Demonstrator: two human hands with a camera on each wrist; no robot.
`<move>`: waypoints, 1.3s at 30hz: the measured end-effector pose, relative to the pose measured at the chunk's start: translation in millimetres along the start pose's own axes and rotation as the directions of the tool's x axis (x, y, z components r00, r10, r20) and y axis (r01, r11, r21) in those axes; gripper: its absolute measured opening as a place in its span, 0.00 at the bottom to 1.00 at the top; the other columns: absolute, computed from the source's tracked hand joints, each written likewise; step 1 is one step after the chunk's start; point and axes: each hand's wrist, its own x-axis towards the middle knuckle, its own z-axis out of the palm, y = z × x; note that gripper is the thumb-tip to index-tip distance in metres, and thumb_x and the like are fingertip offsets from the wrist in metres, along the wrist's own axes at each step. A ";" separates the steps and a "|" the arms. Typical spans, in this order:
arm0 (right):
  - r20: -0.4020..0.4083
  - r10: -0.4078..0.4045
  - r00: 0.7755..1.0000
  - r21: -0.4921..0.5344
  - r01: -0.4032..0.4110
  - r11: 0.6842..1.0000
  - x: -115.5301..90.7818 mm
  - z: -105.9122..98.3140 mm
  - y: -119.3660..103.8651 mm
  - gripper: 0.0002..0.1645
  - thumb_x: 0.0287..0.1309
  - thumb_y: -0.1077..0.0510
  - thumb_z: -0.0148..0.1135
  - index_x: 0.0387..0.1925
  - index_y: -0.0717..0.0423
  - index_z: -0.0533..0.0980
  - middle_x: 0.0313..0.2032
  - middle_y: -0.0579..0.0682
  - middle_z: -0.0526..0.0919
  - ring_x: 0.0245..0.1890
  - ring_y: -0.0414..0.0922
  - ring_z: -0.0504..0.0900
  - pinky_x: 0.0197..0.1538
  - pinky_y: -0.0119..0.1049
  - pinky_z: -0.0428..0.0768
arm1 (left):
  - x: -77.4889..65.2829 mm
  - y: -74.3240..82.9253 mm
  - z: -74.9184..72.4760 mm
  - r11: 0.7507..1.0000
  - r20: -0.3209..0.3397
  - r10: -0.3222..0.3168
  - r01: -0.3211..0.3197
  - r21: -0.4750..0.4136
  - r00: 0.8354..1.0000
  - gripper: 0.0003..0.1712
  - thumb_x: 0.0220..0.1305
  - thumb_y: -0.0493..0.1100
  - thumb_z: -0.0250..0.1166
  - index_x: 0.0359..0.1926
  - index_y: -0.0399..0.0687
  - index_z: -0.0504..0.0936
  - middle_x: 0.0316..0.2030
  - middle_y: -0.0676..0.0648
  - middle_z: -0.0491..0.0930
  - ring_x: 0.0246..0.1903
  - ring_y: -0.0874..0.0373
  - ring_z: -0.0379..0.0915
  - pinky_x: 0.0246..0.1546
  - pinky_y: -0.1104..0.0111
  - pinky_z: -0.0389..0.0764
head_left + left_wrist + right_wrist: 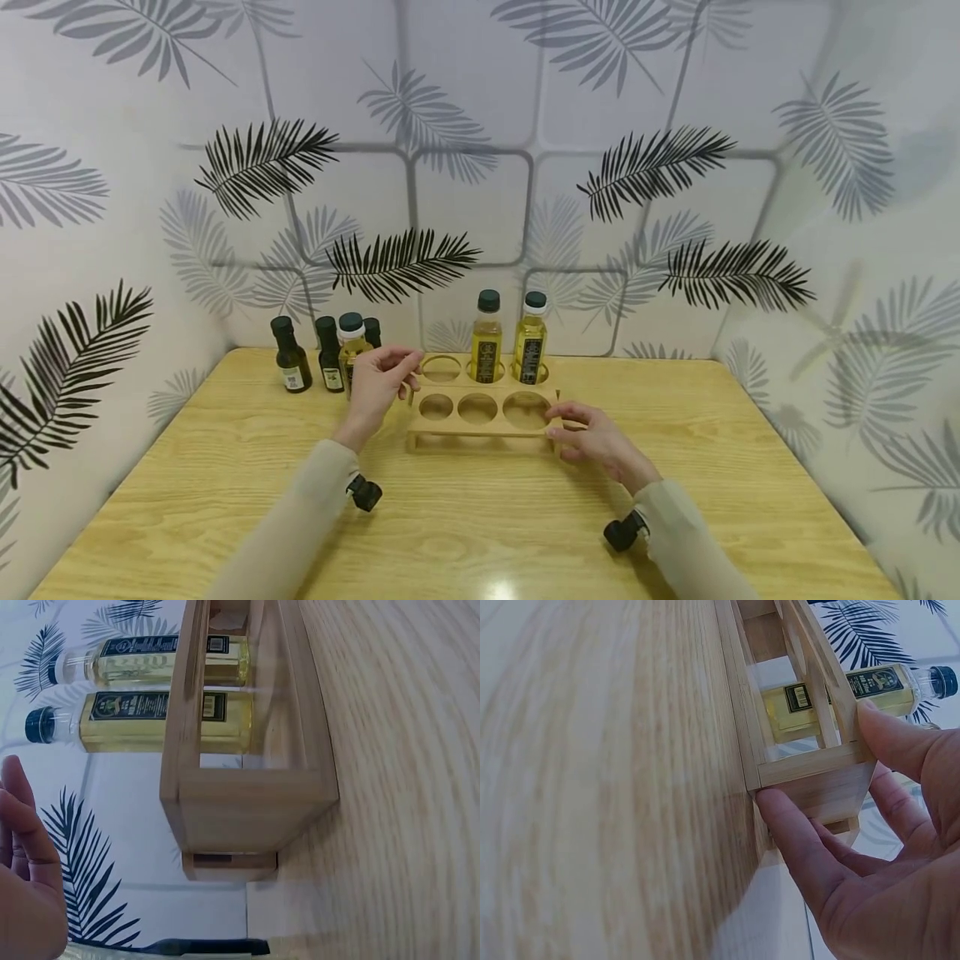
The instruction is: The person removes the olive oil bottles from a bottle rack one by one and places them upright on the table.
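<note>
On the worktop (225, 500), right hand (600, 442) is pinching the stiff wooden bottle rack's (480, 429) end; left hand (378, 383) is hovering, fingers relaxed, near a fragile-looking oil bottle (351, 346)

the rack (247, 802) stands on the table (397, 787), two oil bottles (161, 720) lodged in it; the left hand (26, 877) is apart from it, fingers straight.

head view from above looking forward and down over pale wooden table (480, 533), both wrist views low, close, tilted sideways, sharing light wooden six-hole bottle rack (480, 408) ends
</note>
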 end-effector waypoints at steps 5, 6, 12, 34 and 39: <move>0.004 0.009 1.000 0.007 -0.009 1.000 0.3 0.1 -1.5 0.22 0.63 0.55 0.65 0.57 0.56 0.75 0.68 0.54 0.65 0.64 0.54 0.70 0.47 0.43 0.84 | 5.0 -4.7 8.7 0.997 0.003 -0.069 0.068 0.040 0.998 0.20 0.65 0.44 0.67 0.49 0.31 0.82 0.29 0.49 0.86 0.25 0.60 0.82 0.19 0.71 0.75; 0.004 0.013 1.000 0.009 -0.013 1.000 0.6 0.2 -1.9 0.22 0.63 0.55 0.65 0.56 0.56 0.75 0.69 0.53 0.65 0.64 0.54 0.70 0.47 0.43 0.84 | 6.2 -5.5 10.3 0.995 0.001 -0.083 0.082 0.048 0.997 0.19 0.65 0.44 0.67 0.49 0.32 0.82 0.31 0.48 0.86 0.27 0.59 0.82 0.21 0.70 0.76; 0.007 0.017 1.000 0.005 -0.017 1.000 1.3 -1.2 -2.0 0.22 0.64 0.55 0.65 0.57 0.57 0.74 0.68 0.54 0.65 0.64 0.54 0.70 0.46 0.43 0.84 | 14.8 -6.2 21.8 0.982 0.003 -0.166 0.165 0.096 0.986 0.17 0.64 0.46 0.68 0.50 0.42 0.84 0.41 0.46 0.85 0.43 0.50 0.81 0.37 0.61 0.83; 0.017 -0.010 1.000 0.008 0.010 1.000 -2.6 0.0 -1.0 0.21 0.64 0.55 0.64 0.57 0.57 0.74 0.68 0.55 0.66 0.63 0.54 0.71 0.46 0.43 0.84 | 32.1 -8.6 43.0 0.972 0.040 -0.213 0.207 0.111 0.976 0.24 0.65 0.42 0.67 0.61 0.47 0.77 0.54 0.41 0.79 0.49 0.53 0.78 0.54 0.49 0.78; 0.015 -0.007 1.000 0.007 0.007 1.000 -1.8 0.5 1.5 0.23 0.64 0.54 0.65 0.57 0.57 0.74 0.68 0.55 0.66 0.64 0.54 0.70 0.46 0.42 0.84 | 35.7 -8.6 49.9 0.976 0.046 -0.194 0.188 0.113 0.980 0.27 0.64 0.40 0.68 0.63 0.46 0.75 0.58 0.39 0.76 0.54 0.47 0.76 0.55 0.49 0.77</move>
